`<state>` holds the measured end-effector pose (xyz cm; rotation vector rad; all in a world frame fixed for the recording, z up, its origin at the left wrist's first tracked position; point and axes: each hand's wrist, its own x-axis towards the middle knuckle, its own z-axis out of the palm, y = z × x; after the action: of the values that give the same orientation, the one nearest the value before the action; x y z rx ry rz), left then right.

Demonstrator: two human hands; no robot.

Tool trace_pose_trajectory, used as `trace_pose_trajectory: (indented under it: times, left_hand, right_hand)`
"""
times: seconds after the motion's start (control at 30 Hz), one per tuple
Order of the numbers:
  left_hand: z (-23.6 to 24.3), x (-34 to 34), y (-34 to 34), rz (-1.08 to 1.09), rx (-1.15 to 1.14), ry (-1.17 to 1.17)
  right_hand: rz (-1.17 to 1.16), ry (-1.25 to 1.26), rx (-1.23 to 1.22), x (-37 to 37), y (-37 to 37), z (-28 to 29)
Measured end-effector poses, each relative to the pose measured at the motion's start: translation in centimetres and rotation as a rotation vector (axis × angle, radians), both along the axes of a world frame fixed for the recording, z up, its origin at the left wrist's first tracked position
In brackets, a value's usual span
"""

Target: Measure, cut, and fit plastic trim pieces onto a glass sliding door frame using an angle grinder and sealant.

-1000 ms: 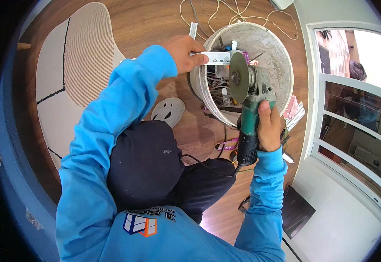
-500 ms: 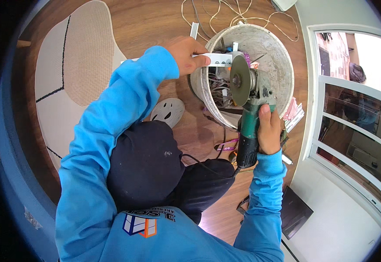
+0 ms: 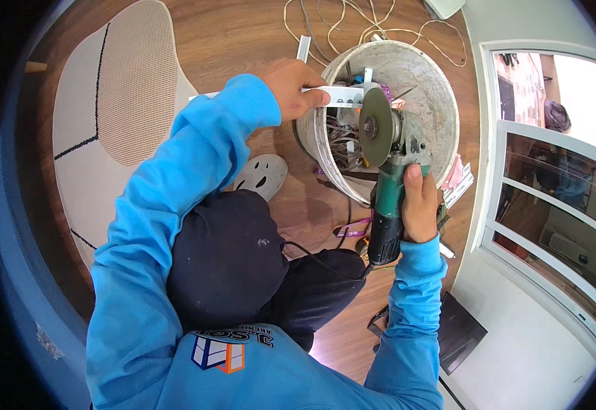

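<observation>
My left hand (image 3: 294, 89) grips a white metal strip (image 3: 346, 96) with a row of holes, laid over the rim of a stained white bucket (image 3: 436, 116). In my right hand (image 3: 418, 205) is a green and black angle grinder (image 3: 389, 191), held by its body. Its cutting disc (image 3: 373, 140) is at the strip's right end; I cannot tell whether they touch. Inside the bucket, partly hidden by the grinder, lie tangled scraps (image 3: 344, 140) and small pieces.
A beige rug (image 3: 130, 96) lies left, a perforated white shoe (image 3: 263, 174) below the bucket. Loose cables (image 3: 428, 22) run behind it. A pink cloth (image 3: 455, 171) lies right, near a white-framed window (image 3: 558, 181). A black flat panel (image 3: 462, 331) rests low at the right.
Both hands, with the strip and grinder, have shifted very slightly down in the picture, along with the bucket. Their grips look the same.
</observation>
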<state>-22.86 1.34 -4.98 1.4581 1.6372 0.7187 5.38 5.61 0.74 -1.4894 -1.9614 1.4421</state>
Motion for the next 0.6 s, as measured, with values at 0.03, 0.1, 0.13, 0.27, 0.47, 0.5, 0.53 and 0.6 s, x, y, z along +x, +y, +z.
trace_pose_trajectory:
  times: [0.03,0.1,0.13,0.27,0.47,0.5,0.53,0.6]
  left_hand:
    - [0.15,-0.02,0.03,0.003,-0.003,0.019]
    - [0.38,-0.05,-0.04,0.009,-0.009,0.039]
    - [0.44,-0.05,-0.06,0.007,-0.020,0.042]
    - [0.02,-0.04,-0.13,0.010,0.017,0.040]
    - [0.49,-0.02,-0.15,0.014,0.014,0.041]
    - [0.46,-0.01,-0.13,0.015,0.015,0.041]
    - [0.40,0.02,-0.11,0.017,0.013,0.035]
    - [0.28,-0.01,-0.18,0.021,0.008,0.032]
  right_hand:
    - [-0.004,0.017,-0.022,0.08,0.05,-0.06]
    - [0.000,0.027,-0.024,-0.45,-0.07,0.29]
    - [0.004,0.038,-0.025,-0.67,-0.11,0.48]
    - [0.007,0.027,-0.056,-0.82,0.04,0.74]
    - [0.012,0.052,-0.058,-0.59,0.51,0.24]
    - [0.002,0.056,-0.062,-0.36,0.66,-0.06]
    - [-0.008,0.061,-0.066,-0.25,0.75,-0.18]
    - [-0.004,0.056,-0.061,-0.58,0.75,-0.01]
